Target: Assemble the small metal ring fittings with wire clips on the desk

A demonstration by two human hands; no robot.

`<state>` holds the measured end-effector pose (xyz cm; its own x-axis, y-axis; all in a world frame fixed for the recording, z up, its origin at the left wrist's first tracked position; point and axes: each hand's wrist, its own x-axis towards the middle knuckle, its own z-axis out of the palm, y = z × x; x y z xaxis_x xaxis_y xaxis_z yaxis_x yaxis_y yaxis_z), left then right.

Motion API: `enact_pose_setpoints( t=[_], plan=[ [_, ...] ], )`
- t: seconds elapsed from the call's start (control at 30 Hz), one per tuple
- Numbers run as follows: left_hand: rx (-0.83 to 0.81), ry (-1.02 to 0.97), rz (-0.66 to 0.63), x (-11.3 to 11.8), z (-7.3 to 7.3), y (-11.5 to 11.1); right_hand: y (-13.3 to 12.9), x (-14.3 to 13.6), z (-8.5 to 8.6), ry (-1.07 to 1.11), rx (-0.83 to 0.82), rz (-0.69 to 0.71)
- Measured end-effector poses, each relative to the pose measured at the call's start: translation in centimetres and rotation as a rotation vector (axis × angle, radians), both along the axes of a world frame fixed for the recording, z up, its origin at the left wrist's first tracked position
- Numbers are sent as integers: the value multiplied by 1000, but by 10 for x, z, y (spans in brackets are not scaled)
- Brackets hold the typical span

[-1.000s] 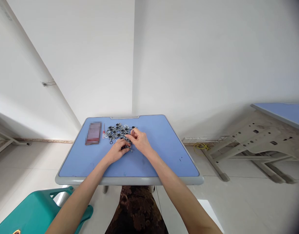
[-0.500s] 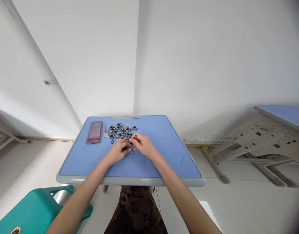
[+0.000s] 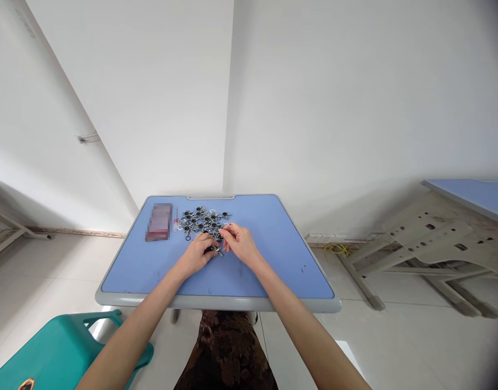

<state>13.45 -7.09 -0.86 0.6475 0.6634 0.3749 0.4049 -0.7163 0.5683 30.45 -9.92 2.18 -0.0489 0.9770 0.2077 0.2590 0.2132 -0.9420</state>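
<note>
The left hand [image 3: 197, 253] curls around 1 small silver-and-black metal piece [image 3: 221, 253] near a matching loose heap [image 3: 201, 219], probably steadying it beside the right hand [image 3: 240, 241], pinched narrow (on what, I cannot tell)

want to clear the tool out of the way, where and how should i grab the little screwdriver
Probably by its handle, from above and the near side: the screwdriver lies flat, thicker handle towards you, thin shaft away, with metal parts close on its right.
</note>
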Motion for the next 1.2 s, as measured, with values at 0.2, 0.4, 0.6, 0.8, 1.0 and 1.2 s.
enact_pose_setpoints(
  t=[0.2,0.4,0.6,0.8,1.0,1.2],
  plan=[
    [-35,-12,18,0,0,-2,-1,4,3,-25,7,54],
    [-25,-2,20,1,4,-5,-3,4,7,-92,36,37],
    [-23,12,-4,0,5,-7,-3,3,9,-99,25,28],
    [-107,-27,24,-1,5,-4,-1,5,6,-10,14,-27],
    [-195,-114,59,-3,15,-5,0,13,8,62,131,-191],
    [-165,-193,100,-5,17,-5,6,15,2,59,-139,-84]
  ],
)
